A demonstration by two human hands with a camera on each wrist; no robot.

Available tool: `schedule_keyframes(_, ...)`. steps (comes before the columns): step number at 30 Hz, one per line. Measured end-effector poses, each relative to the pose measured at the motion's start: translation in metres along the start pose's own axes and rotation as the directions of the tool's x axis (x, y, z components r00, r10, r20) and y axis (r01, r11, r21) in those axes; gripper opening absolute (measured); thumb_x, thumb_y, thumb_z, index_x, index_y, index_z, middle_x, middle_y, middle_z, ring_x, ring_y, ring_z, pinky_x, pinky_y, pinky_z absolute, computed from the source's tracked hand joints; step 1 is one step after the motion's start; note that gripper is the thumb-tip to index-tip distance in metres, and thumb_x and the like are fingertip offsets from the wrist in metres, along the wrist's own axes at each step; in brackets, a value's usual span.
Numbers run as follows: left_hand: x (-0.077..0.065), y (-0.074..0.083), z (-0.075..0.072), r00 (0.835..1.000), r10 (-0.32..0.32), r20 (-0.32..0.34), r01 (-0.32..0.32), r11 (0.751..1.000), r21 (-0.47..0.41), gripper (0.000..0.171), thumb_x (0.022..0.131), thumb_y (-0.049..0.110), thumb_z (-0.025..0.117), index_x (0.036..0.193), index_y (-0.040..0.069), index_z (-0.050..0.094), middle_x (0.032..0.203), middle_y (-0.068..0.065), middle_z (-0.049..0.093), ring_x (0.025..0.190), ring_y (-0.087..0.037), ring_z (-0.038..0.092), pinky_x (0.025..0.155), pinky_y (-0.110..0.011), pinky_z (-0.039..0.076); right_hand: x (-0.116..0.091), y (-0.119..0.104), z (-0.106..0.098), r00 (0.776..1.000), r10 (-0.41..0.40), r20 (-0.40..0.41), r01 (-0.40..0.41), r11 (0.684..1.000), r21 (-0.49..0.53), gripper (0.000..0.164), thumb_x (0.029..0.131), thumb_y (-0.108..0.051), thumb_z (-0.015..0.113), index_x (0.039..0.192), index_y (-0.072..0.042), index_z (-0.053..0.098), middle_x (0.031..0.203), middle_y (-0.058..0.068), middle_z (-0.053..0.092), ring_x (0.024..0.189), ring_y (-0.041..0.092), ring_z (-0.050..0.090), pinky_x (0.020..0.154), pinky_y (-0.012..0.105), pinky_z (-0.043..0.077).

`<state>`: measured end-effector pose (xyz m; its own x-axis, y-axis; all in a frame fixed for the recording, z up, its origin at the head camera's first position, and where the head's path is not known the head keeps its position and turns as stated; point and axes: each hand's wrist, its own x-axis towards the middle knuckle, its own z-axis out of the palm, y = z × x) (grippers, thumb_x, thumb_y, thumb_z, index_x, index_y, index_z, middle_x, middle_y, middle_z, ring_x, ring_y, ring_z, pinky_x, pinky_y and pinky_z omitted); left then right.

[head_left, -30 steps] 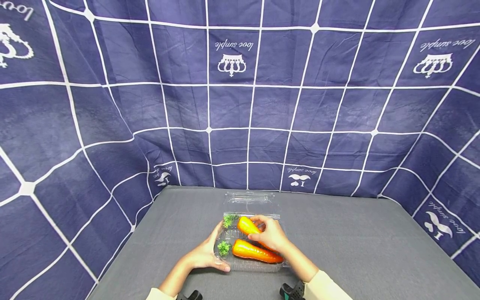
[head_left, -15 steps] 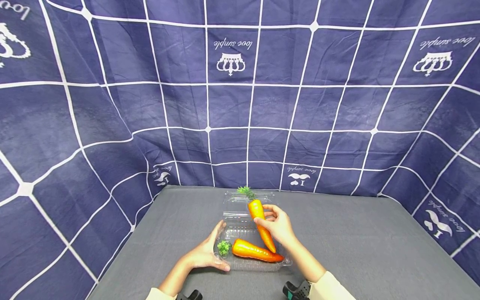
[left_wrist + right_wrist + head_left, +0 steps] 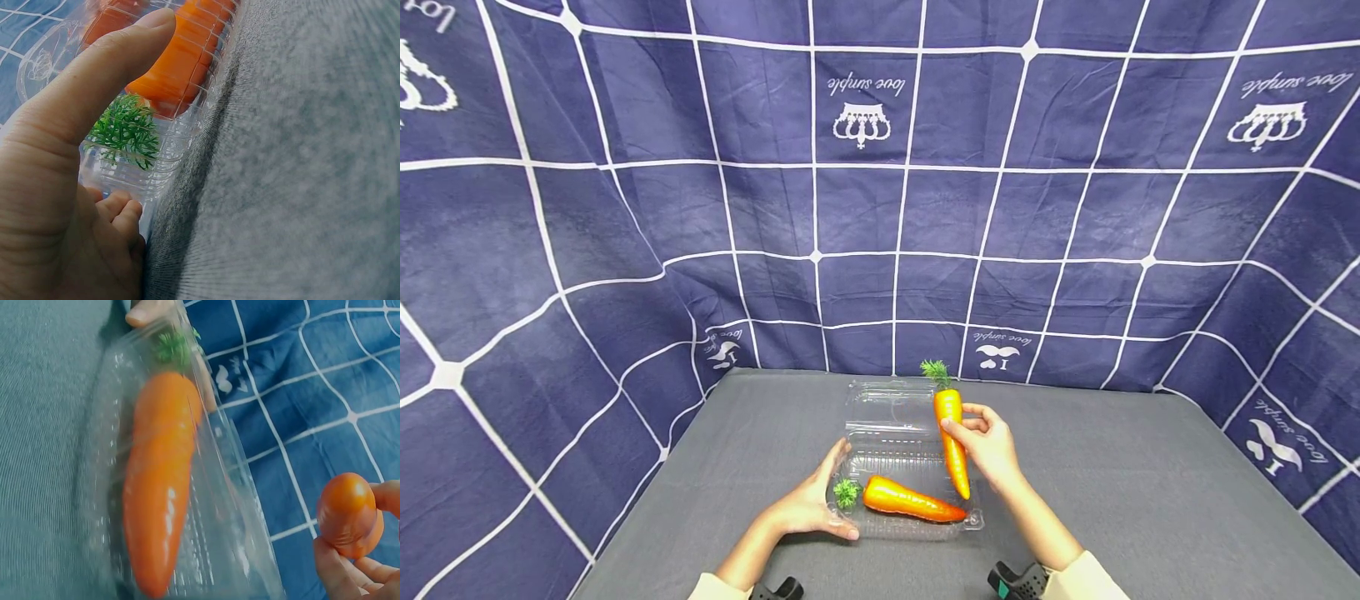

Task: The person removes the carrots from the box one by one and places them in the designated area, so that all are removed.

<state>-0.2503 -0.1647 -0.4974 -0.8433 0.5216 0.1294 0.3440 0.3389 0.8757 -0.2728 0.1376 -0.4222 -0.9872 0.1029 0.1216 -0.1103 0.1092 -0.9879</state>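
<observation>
A clear plastic clamshell box [image 3: 910, 531] lies on the table with its lid [image 3: 880, 407] tipped back. Inside, along its near side, is an orange carrot [image 3: 910, 500] with a green leafy top [image 3: 847, 493] at its left. My left hand [image 3: 808, 506] holds the box's left end, thumb along the near side and fingers at the back left; in the left wrist view the thumb crosses in front of the clear wall. Above the box's right part, my right hand [image 3: 988, 446] pinches a second carrot [image 3: 953, 442], leaf end up and tip down. The right wrist view shows that carrot [image 3: 350, 515] end-on.
Grey cloth covers the table [image 3: 1120, 483]. A dark blue curtain [image 3: 970, 208] with white grid lines hangs behind and at both sides. Black straps [image 3: 1018, 579] sit on the wrists.
My right hand has lifted the second carrot out of the box's far side, turned it more upright and carried it right. My left hand has stayed at the box.
</observation>
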Motion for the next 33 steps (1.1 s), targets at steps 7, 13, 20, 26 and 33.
schedule_keyframes(7,0.001,-0.002,0.0,1.0,0.012,-0.007,-0.011,1.0,0.002,0.135,0.061,0.022,0.094,0.154,0.0,-0.001,0.159,-0.021,0.016,0.145,-0.035,0.014,0.113,-0.038,0.016,0.001,0.005,-0.021,0.999,0.026,-0.04,-0.025,1.0,0.012,0.045,0.084,-0.009,0.075,0.12,0.008,0.054,0.082,0.006,0.066,0.063,0.011,0.062,0.056,0.026,0.054)
schedule_keyframes(13,0.001,-0.002,0.0,1.0,0.012,-0.009,-0.012,1.0,0.007,0.135,0.061,0.021,0.094,0.154,-0.001,0.0,0.159,-0.02,0.017,0.145,-0.035,0.015,0.113,-0.036,0.016,0.001,0.011,-0.037,0.996,0.036,-0.076,-0.039,0.998,-0.039,0.047,0.084,-0.012,0.076,0.12,0.008,0.054,0.083,0.007,0.068,0.062,0.011,0.062,0.055,0.026,0.054)
schedule_keyframes(20,0.0,-0.001,0.0,1.0,0.008,-0.007,-0.007,1.0,0.007,0.135,0.061,0.022,0.094,0.154,-0.001,0.0,0.159,-0.021,0.016,0.145,-0.036,0.015,0.113,-0.04,0.016,0.001,0.023,-0.052,0.993,0.079,-0.089,-0.085,0.995,-0.06,0.05,0.085,-0.013,0.075,0.124,0.008,0.051,0.084,0.007,0.068,0.063,0.011,0.063,0.056,0.028,0.055)
schedule_keyframes(26,0.001,-0.001,0.0,1.0,-0.001,-0.006,0.001,1.0,0.01,0.135,0.061,0.022,0.094,0.154,0.0,-0.001,0.159,-0.02,0.016,0.145,-0.036,0.014,0.113,-0.048,0.015,0.003,0.036,-0.063,0.991,0.074,-0.112,-0.09,0.986,-0.144,0.05,0.084,-0.018,0.077,0.122,0.007,0.054,0.084,0.008,0.069,0.062,0.012,0.062,0.054,0.027,0.054)
schedule_keyframes(33,0.001,0.0,0.0,1.0,0.001,-0.007,0.0,1.0,0.031,0.134,0.061,0.023,0.094,0.154,-0.001,0.0,0.159,-0.021,0.016,0.145,-0.036,0.014,0.113,-0.051,0.015,0.001,0.046,-0.07,0.993,0.066,-0.102,-0.088,0.969,-0.233,0.055,0.084,-0.019,0.077,0.122,0.011,0.052,0.084,0.01,0.07,0.061,0.011,0.062,0.054,0.027,0.053)
